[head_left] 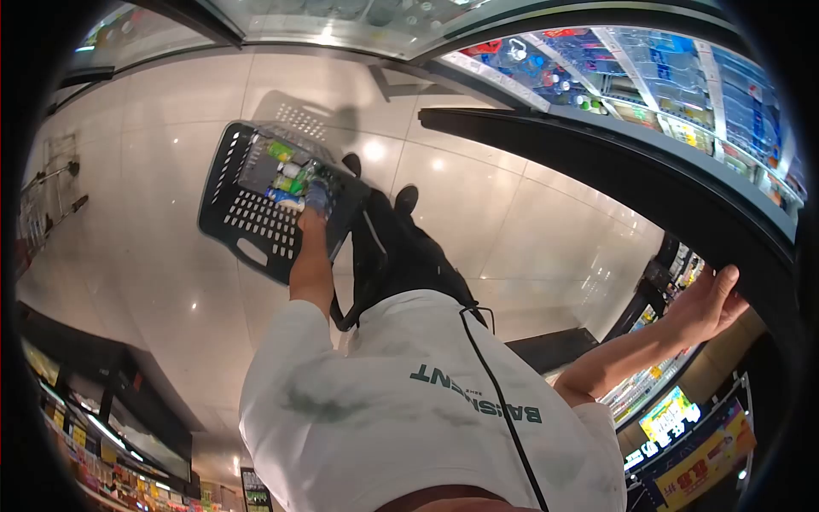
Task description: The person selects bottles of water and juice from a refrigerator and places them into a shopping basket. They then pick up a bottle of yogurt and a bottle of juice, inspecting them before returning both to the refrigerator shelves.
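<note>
A dark grey shopping basket (223, 171) with slotted sides stands at the left of my legs. My left hand (312, 218) reaches down into it, around a clear bluish bottle (318, 194); most of the fingers are hidden. Beside that hand in the basket lie several packaged items with green, white and blue colours (290, 175). On the right side, my right hand (717, 303) grips the edge of a black-framed glass cooler door (597, 158), its thumb over the frame.
Rows of bottled drinks (657, 68) fill the cooler at the upper right. A metal cart (47, 200) is at the far left on the shiny tiled floor (153, 247). Dark shelving (128, 401) stands at the lower left, and a yellow sign (704, 461) shows at the lower right.
</note>
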`<act>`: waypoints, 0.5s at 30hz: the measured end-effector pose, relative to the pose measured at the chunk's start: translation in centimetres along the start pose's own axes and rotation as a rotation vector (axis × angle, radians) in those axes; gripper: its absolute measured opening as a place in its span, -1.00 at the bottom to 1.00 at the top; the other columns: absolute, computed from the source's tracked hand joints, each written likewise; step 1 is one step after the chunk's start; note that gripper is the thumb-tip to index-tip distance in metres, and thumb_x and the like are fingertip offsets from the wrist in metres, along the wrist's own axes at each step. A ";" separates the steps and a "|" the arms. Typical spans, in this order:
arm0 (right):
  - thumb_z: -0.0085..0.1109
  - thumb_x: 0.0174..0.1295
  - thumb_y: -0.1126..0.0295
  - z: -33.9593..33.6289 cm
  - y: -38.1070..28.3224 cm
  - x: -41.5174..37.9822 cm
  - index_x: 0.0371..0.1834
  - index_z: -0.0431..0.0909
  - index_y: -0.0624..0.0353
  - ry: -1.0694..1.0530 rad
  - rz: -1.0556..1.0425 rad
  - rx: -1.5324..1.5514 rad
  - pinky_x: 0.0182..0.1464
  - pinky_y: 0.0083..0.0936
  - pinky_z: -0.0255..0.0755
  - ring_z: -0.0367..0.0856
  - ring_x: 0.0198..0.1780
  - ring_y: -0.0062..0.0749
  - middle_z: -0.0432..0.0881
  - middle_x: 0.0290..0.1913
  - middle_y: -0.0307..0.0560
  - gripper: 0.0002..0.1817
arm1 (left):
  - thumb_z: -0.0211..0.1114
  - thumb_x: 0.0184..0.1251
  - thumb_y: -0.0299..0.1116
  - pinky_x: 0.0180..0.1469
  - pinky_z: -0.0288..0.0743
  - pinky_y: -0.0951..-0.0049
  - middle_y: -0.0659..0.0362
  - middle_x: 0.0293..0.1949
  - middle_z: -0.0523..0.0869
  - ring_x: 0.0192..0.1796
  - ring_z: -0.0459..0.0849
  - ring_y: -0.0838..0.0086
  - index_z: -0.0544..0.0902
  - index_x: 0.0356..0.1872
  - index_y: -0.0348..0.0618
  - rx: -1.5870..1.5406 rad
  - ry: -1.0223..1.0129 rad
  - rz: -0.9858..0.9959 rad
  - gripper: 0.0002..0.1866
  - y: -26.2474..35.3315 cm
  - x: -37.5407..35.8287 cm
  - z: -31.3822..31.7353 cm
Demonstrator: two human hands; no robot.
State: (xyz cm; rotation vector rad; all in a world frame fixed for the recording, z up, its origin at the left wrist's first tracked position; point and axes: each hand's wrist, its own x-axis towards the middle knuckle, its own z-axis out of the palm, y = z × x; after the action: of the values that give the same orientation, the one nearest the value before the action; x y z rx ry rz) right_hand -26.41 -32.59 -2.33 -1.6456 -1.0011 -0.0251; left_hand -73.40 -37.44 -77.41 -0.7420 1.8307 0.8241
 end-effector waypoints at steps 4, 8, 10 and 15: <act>0.30 0.41 0.46 2.6 0.1 1.2 0.25 0.50 0.19 0.075 0.012 -0.064 0.18 -0.31 0.57 0.63 0.12 -0.35 0.65 0.13 -0.05 -0.62 | 0.14 0.41 -0.45 0.06 0.73 -0.06 -0.24 0.15 0.57 0.03 0.69 -0.14 0.39 0.25 -0.47 0.107 -0.082 0.035 -0.55 -0.7 -0.8 2.3; 0.34 0.40 0.42 3.7 1.0 3.4 0.18 0.51 0.17 0.049 -0.027 -0.108 0.04 -0.45 0.57 0.64 0.00 -0.49 0.66 0.02 -0.12 -0.66 | 0.18 0.41 -0.50 -0.07 0.80 0.05 -0.23 0.07 0.61 -0.10 0.75 -0.05 0.38 0.22 -0.50 0.132 -0.275 0.100 -0.57 2.9 -8.0 2.7; 0.38 0.36 0.46 4.3 1.4 4.7 0.19 0.50 0.27 0.038 -0.053 -0.156 0.08 -0.53 0.48 0.59 0.01 -0.51 0.63 0.05 -0.11 -0.62 | 0.17 0.45 -0.47 -0.12 0.80 0.13 -0.19 0.00 0.65 -0.15 0.77 0.02 0.42 0.20 -0.49 0.203 -0.374 0.147 -0.61 4.6 -9.2 1.8; 0.40 0.33 0.44 7.5 2.3 8.6 0.22 0.51 0.26 0.005 -0.168 -0.077 -0.17 -0.60 0.50 0.61 -0.20 -0.57 0.68 -0.09 -0.16 -0.57 | 0.14 0.53 -0.40 -0.33 0.72 0.40 -0.03 -0.21 0.71 -0.33 0.77 0.29 0.55 0.02 -0.43 0.510 -0.512 0.486 -0.75 7.7 -15.4 -3.2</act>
State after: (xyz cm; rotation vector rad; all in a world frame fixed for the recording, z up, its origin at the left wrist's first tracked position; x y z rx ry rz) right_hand -23.05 -21.42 -2.42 -1.6256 -1.1447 -0.1819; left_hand -75.61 -33.39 -60.51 0.2373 1.6494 0.7125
